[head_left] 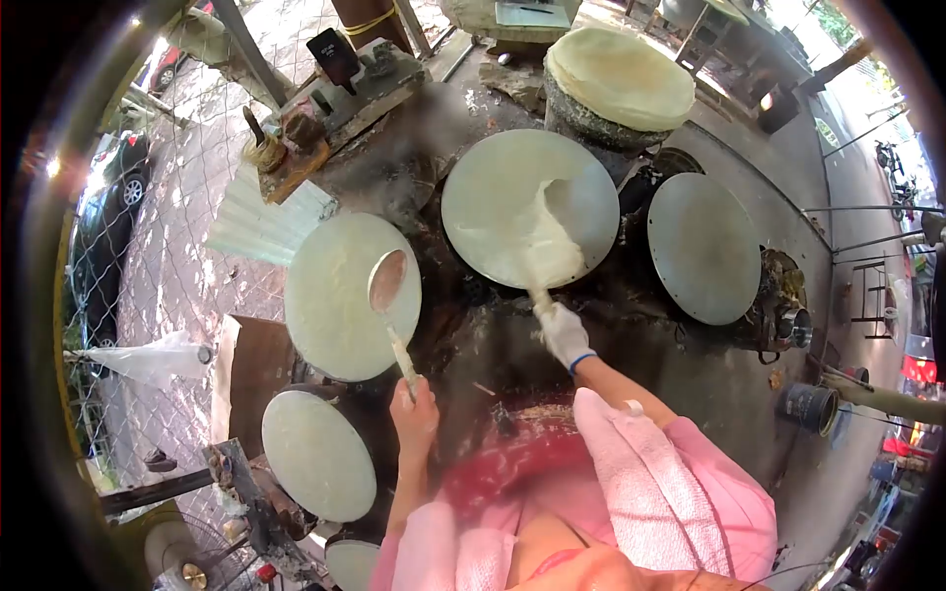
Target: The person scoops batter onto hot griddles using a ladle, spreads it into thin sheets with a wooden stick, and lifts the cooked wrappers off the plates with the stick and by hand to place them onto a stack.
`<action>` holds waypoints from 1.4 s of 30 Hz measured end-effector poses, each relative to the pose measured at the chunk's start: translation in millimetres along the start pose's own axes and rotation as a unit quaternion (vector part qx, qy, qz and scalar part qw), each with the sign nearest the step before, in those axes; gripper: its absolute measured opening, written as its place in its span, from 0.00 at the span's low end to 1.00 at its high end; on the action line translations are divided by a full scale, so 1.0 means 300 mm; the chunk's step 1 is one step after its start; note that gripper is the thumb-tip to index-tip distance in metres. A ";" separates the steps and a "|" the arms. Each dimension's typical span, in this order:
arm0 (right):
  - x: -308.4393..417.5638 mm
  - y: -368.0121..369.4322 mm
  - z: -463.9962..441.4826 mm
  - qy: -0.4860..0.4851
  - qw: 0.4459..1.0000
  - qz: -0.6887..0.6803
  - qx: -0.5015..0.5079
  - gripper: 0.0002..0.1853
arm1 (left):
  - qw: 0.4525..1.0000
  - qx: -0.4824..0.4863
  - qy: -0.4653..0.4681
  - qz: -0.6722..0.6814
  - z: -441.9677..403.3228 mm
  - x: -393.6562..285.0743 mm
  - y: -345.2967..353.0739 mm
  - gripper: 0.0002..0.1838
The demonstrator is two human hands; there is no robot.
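My left hand (414, 409) is closed round the handle of a ladle (387, 281). The ladle's round bowl is over the left griddle (330, 305), which is covered with a pale layer. Wearing a white glove, my right hand (565, 335) grips the handle of a pale, batter-coated flat tool (552, 246). Its broad end lies over the middle griddle (493, 197), where pale batter surrounds a bare grey patch. Whether a lifted sheet covers part of the tool, I cannot tell.
A stack of thin pale rounds (621, 74) rests on a drum at the back. To the right is another round griddle (705, 251); at lower left sits a coated one (320, 456). A brush (264, 148) and a phone (333, 57) stand back left. A bucket (810, 406) is right.
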State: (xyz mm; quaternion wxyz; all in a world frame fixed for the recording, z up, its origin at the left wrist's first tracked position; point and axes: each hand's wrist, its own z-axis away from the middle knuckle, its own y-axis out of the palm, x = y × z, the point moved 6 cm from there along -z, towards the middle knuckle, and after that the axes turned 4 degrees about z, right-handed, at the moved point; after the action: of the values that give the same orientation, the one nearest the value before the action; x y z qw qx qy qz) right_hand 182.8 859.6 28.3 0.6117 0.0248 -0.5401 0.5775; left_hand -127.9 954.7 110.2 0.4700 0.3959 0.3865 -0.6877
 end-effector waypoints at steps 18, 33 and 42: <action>-0.392 -0.460 -0.314 -0.005 0.972 0.228 0.055 0.24 | 0.998 -0.064 -0.009 0.027 0.205 -0.074 0.421 0.07; -0.287 -0.553 -0.688 -0.001 0.968 0.250 -0.023 0.37 | 0.996 -0.052 -0.067 0.018 0.183 -0.133 0.563 0.08; 0.002 -0.532 -0.661 -0.321 0.941 0.028 -0.103 0.28 | 0.997 -0.044 -0.041 -0.050 0.201 -0.113 0.558 0.08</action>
State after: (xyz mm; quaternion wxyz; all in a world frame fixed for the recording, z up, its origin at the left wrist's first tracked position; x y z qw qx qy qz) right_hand 425.1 936.8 41.0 0.3887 0.1306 -0.7650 0.4967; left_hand 29.0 868.3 137.6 0.4671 0.3265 0.4161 -0.7086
